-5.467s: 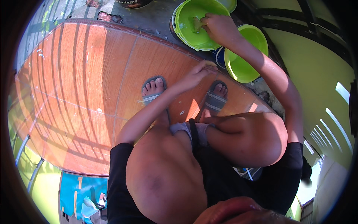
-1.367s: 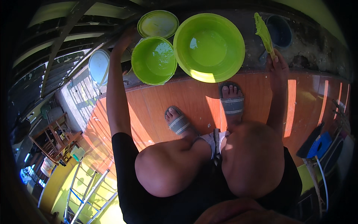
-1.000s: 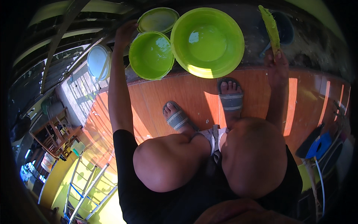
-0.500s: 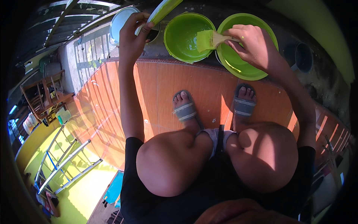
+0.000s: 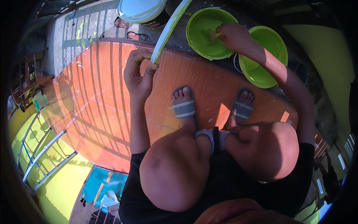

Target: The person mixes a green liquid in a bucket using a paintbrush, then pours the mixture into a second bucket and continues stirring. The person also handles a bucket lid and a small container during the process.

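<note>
Left hand [image 5: 138, 76] grips a long strip [image 5: 169, 28] (pale green); right hand [image 5: 232, 35] in a green basin [image 5: 197, 22].

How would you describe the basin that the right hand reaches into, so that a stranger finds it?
Start at the far edge of the orange tiled floor. Two green basins sit there; take the left green basin, where the right hand dips. Unlike the right green basin, it lies next to the long pale strip.

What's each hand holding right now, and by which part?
The left hand pinches the near end of a long, flat pale-green strip. The right hand grips a small pale object inside the green basin; which part cannot be told.
</note>
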`<state>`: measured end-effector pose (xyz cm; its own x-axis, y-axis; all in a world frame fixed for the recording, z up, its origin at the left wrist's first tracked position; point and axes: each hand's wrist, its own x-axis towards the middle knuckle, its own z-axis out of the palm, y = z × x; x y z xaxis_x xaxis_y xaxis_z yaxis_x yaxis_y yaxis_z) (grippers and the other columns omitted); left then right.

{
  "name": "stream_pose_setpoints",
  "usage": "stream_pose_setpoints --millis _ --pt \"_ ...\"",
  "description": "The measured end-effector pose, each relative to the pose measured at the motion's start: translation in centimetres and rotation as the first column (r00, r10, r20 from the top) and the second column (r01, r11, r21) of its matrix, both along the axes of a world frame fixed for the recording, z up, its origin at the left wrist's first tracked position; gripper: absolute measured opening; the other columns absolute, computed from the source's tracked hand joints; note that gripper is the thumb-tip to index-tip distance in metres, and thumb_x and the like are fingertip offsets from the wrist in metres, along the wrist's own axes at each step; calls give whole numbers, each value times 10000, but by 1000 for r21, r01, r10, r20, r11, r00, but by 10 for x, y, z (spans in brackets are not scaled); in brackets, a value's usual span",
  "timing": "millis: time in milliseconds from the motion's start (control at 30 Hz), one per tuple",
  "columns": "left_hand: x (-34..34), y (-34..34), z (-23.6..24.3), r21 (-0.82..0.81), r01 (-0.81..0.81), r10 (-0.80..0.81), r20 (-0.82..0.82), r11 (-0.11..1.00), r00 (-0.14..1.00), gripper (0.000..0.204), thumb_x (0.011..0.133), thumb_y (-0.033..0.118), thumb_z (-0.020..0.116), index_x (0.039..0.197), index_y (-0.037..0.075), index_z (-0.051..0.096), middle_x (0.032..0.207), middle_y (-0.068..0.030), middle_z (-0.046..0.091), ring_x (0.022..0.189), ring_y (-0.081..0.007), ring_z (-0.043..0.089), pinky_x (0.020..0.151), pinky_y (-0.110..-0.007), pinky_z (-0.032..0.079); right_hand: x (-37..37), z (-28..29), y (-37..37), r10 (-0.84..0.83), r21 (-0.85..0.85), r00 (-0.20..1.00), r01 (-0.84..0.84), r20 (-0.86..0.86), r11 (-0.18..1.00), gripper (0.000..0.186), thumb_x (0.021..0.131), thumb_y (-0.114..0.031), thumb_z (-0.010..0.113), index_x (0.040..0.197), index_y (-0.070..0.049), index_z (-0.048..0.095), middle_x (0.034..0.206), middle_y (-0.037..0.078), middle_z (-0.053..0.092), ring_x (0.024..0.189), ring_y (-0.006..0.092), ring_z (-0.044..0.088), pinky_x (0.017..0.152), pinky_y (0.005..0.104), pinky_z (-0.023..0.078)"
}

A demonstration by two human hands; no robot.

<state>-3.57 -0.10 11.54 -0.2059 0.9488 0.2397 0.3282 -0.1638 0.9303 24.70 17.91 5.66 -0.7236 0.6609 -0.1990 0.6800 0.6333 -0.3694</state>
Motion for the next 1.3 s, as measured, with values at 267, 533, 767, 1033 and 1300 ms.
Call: stream_pose_setpoints --millis 267,533,767,1033,1300 --pt "3 0 -19 -1 -73 73 121 997 990 245 858 55 748 1038 8 588 1076 -91 575 1007 -184 576 942 -335 467 20 45 -4 -83 0 995 83 -50 997 265 897 -249 645 1047 -47 728 873 189 701 866 367 681 780 455 538" --pt "16 -6 -25 -9 -69 70 158 998 985 260 864 55 748 1058 11 581 1065 -81 568 1004 -176 571 950 -321 456 -34 -12 12 -13 57 958 -3 287 998 376 936 -351 576 831 -26 732 798 233 686 773 391 687 724 462 548" --pt "19 -12 -29 -31 -107 110 136 994 985 274 844 62 770 1031 14 575 1042 -79 562 977 -177 563 916 -314 460 -19 -3 39 -17 -383 974 105 226 918 452 956 -383 533 833 5 728 672 156 664 624 287 667 644 416 532" --pt "23 -4 -34 18 -138 138 5 990 990 232 835 43 761 989 15 589 962 -77 582 910 -189 573 836 -311 465 48 76 25 -281 -703 956 259 87 662 470 977 -412 525 755 -33 693 548 -3 482 509 95 424 509 289 353" --pt "54 10 -39 -44 -131 130 -20 990 991 219 829 24 751 989 11 601 944 -81 597 876 -195 575 808 -308 466 107 71 -9 -520 -706 854 381 22 597 483 1062 -429 437 910 -18 638 681 -52 442 622 48 376 568 234 326"
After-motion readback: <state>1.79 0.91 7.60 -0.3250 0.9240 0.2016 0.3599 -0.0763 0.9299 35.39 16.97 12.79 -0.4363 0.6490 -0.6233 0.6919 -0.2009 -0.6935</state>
